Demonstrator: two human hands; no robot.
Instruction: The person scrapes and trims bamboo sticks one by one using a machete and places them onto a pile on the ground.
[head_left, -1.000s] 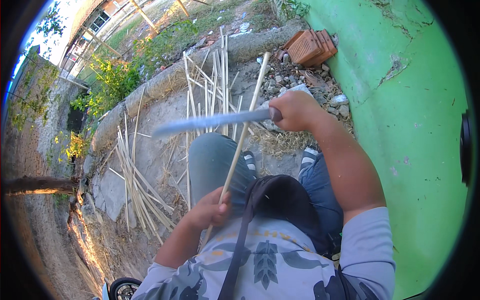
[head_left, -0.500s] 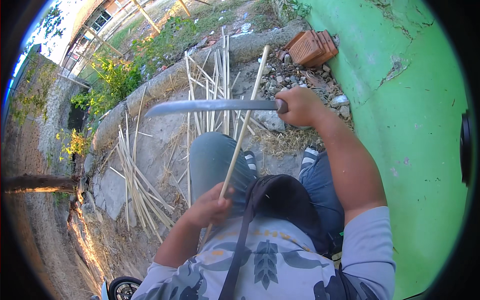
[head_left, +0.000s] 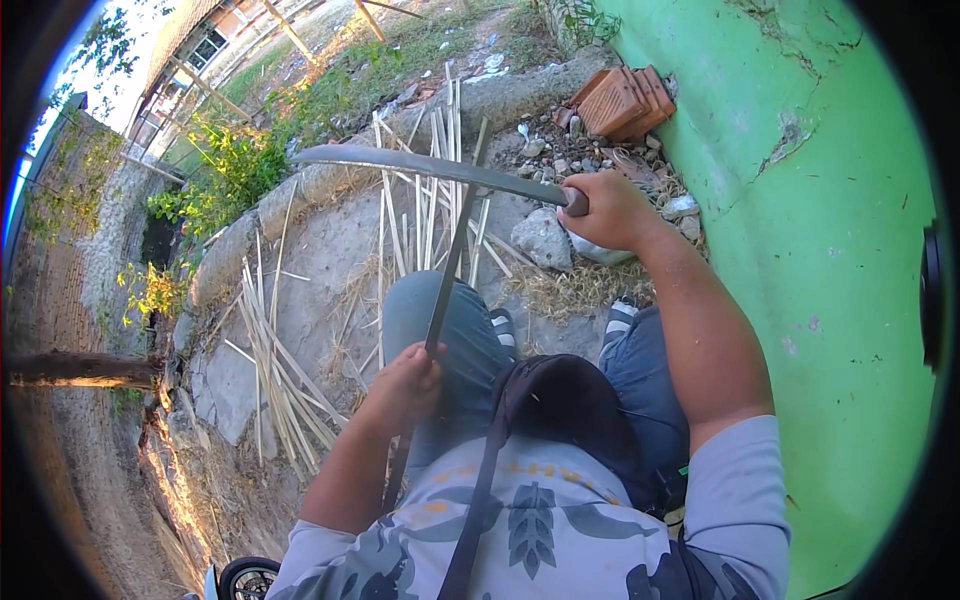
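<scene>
One dark strip (head_left: pixel 447 285) slants up across your left knee (head_left: pixel 408 305), clasped in your left grip (head_left: pixel 405 385). Your right grip (head_left: pixel 610 212) clutches a long knife (head_left: pixel 420 164) by its handle (head_left: pixel 576 202), the blade crossing before the strip's upper part. Pale strips (head_left: pixel 277 372) lie on the ground (head_left: pixel 325 262).

The right grip (head_left: pixel 606 211) is curled into a firm fist, held farther out from the body than the left grip (head_left: pixel 402 388) and to its right. Just behind the right grip, the right wrist (head_left: pixel 645 236) looks nearly straight, and the right forearm (head_left: pixel 700 320) slants back and outward to a bent elbow (head_left: pixel 738 398). The left grip is also curled, its outline slightly blurred; the left forearm (head_left: pixel 347 482) angles back and outward from it. Just beyond the left grip stands the left knee (head_left: pixel 408 310).
</scene>
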